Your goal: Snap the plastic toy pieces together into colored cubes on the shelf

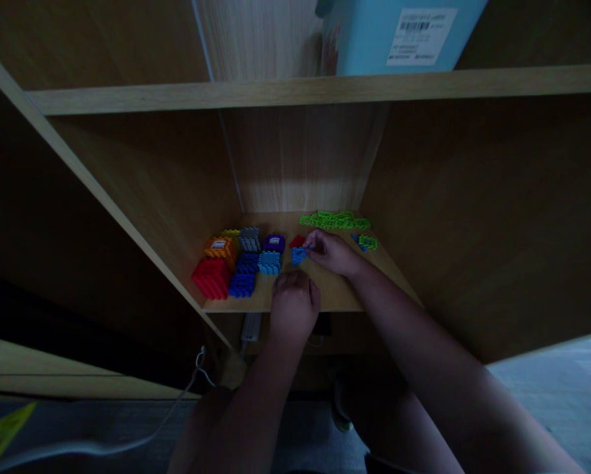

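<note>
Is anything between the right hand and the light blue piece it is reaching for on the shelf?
Nothing visible: the right hand already has its fingertips on the light blue piece. The left hand rests nearer the shelf edge, clear of it.

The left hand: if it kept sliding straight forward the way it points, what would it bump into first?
Probably the light blue block, just ahead of the left hand; depth is hard to judge here.
</note>
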### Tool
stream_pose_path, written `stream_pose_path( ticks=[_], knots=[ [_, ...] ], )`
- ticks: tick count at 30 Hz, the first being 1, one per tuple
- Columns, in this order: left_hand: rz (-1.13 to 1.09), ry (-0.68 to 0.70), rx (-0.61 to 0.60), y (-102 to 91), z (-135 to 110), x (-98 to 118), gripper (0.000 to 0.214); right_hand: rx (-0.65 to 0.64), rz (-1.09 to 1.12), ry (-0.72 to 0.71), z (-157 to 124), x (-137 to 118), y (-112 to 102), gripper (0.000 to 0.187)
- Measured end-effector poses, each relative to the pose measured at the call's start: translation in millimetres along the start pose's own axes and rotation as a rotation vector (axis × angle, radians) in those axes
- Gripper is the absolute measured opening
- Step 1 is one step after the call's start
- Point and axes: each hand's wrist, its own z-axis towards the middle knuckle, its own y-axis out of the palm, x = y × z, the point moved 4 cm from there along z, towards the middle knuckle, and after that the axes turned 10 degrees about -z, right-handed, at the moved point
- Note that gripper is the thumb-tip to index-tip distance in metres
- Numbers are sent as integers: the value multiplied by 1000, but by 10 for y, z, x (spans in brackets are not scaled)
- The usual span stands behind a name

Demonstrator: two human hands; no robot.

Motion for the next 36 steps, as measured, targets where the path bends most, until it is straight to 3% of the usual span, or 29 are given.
stream_pose_path(
  ticks=[36],
  knots=[
    [-3, -8, -16, 4, 8, 7, 12, 14, -11, -111, 12, 51, 46, 14]
  ],
)
